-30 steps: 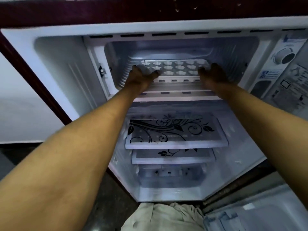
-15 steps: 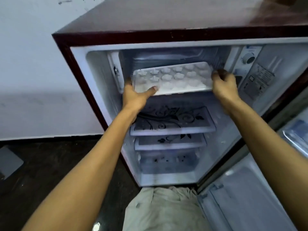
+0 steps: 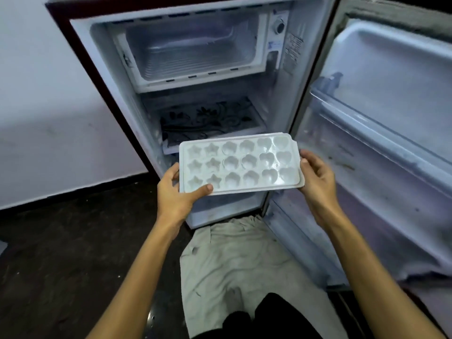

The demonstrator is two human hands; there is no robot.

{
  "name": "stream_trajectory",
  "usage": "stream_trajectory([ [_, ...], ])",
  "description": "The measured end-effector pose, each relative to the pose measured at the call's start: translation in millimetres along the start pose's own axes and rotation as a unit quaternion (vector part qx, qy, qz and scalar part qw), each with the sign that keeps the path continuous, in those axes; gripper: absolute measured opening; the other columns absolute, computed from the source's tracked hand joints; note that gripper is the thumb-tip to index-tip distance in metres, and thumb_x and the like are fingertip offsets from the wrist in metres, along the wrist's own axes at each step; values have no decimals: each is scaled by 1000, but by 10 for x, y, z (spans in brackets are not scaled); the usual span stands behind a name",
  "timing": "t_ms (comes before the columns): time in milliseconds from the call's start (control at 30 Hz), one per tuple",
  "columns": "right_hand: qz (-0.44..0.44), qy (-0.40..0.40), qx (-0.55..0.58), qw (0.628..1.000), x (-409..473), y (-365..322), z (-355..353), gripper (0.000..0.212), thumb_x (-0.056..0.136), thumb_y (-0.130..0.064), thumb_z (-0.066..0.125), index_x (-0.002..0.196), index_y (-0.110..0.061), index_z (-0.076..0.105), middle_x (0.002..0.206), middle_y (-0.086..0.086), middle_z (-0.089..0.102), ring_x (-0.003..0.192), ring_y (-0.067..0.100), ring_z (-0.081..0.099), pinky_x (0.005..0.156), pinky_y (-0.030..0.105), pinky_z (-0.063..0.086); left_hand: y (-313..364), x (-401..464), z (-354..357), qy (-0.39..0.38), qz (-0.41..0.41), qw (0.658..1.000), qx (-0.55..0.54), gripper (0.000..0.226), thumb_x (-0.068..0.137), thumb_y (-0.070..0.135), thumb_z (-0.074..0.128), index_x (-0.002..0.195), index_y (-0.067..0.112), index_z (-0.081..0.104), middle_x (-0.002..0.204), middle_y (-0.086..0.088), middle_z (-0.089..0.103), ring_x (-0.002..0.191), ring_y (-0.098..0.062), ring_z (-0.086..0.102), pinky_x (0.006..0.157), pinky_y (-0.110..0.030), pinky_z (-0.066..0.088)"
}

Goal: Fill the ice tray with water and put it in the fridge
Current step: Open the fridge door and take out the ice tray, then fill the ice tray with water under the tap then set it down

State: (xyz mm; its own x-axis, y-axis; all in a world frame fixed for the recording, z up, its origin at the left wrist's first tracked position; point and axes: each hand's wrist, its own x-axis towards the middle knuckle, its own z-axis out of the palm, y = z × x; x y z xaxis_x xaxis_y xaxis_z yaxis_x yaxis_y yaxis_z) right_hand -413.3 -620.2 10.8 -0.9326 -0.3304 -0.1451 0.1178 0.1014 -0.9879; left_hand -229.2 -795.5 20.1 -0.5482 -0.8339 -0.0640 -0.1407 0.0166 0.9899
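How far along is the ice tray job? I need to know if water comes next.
Done: fridge door open, ice tray out of the freezer compartment. In hand: left hand and right hand grip its ends; cups look dry. Left: filling, returning it.

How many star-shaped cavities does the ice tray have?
6, in the two leftmost columns of the ice tray, three rows each; the left hand's thumb partly covers the nearest one.

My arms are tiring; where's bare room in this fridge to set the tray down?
The freezer box floor is bare wall to wall. The floral-printed glass shelf under it is bare too. The white plastic ice tray, held by left hand and right hand, blocks the view lower down.
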Motion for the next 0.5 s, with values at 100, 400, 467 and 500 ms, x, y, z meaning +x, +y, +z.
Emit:
stream_trajectory([
  [100, 28, 44, 12, 999, -480, 333, -401, 33, 97, -17, 51, 128, -8, 54, 126, 9, 61, 116, 23, 58, 100, 43, 47, -160, -367, 46, -50, -6, 998, 27, 69, 61, 0, 85, 119, 19, 52, 107, 13, 59, 97, 0, 59, 75, -15, 52],
  [400, 108, 163, 48, 979, -2060, 1072, -1550, 23, 96, -8, 50, 113, -16, 64, 111, 12, 68, 96, 23, 65, 84, 40, 54, -583, -1391, 332, -245, -47, 964, 91, 81, 57, 5, 87, 129, 12, 50, 116, 8, 60, 99, -4, 60, 82, -24, 53],
  [467, 113, 194, 48, 973, -2480, 1117, -1761, 23, 97, -9, 49, 108, -22, 65, 104, 7, 70, 92, 19, 66, 78, 33, 57, -660, -1661, 423, -284, -48, 952, 99, 79, 58, 2, 86, 128, 12, 51, 115, 8, 61, 97, -2, 61, 75, -16, 53],
  [500, 116, 216, 47, 968, -2709, 1141, -1874, 23, 97, -10, 49, 106, -24, 65, 102, 5, 71, 90, 18, 67, 76, 31, 57, -697, -1813, 477, -306, -46, 945, 104, 79, 58, 1, 86, 128, 12, 52, 117, 7, 61, 98, -3, 61, 71, -13, 52],
])
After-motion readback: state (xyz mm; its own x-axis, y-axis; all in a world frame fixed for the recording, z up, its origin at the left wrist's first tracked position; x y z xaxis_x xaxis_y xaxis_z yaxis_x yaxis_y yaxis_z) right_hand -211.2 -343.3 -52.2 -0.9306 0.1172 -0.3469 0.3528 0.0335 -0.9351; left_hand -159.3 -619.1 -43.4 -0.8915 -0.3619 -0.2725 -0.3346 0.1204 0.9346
